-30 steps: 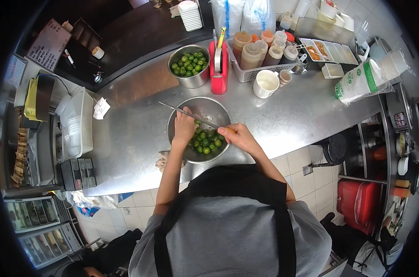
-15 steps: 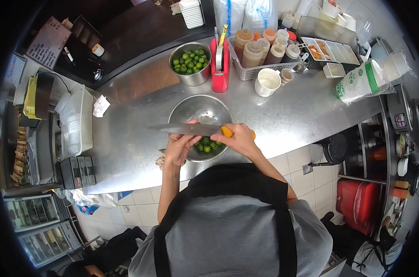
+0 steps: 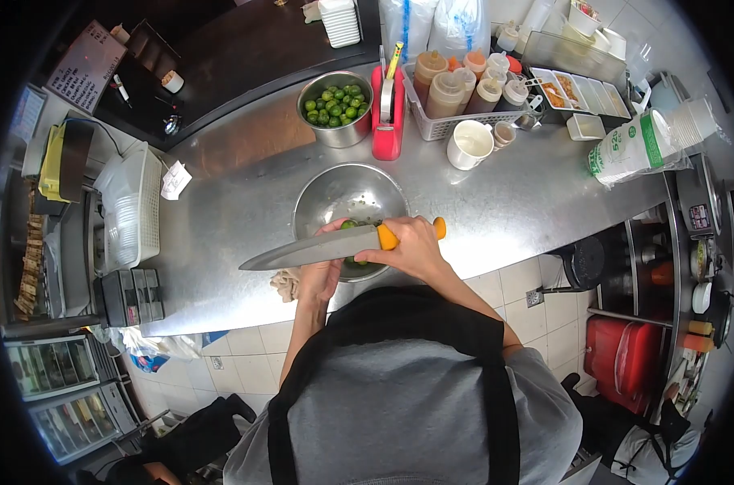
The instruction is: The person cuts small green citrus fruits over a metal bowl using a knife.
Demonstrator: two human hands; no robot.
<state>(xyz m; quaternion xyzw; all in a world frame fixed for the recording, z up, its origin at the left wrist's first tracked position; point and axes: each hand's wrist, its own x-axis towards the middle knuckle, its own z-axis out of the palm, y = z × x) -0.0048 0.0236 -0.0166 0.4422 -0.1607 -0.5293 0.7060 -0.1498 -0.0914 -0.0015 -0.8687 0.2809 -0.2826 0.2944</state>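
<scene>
My right hand (image 3: 413,246) is wrapped round the orange handle of a large kitchen knife (image 3: 310,248). The blade points left and slants slightly down across the near part of a steel mixing bowl (image 3: 312,187). Behind the blade, my left hand (image 3: 322,279) is closed, its fingers partly hidden. A small green lime (image 3: 348,224) shows at its fingertips, just above the blade. More green fruit lies in the bowl, mostly covered by the knife and hands. Past the bowl stands a steel pot (image 3: 339,133) with several whole limes (image 3: 332,107).
A red tape dispenser (image 3: 388,121) stands beside the pot. A grey basket (image 3: 433,127) of sauce bottles and a white cup (image 3: 470,145) are at the back right. A crumpled cloth (image 3: 285,284) lies left of the bowl. Other people's dark clothing shows at both lower sides.
The knife has moved toward me and to the left, its tip swinging down. My left hand has lowered and shifted right. A lime now shows above the blade.
</scene>
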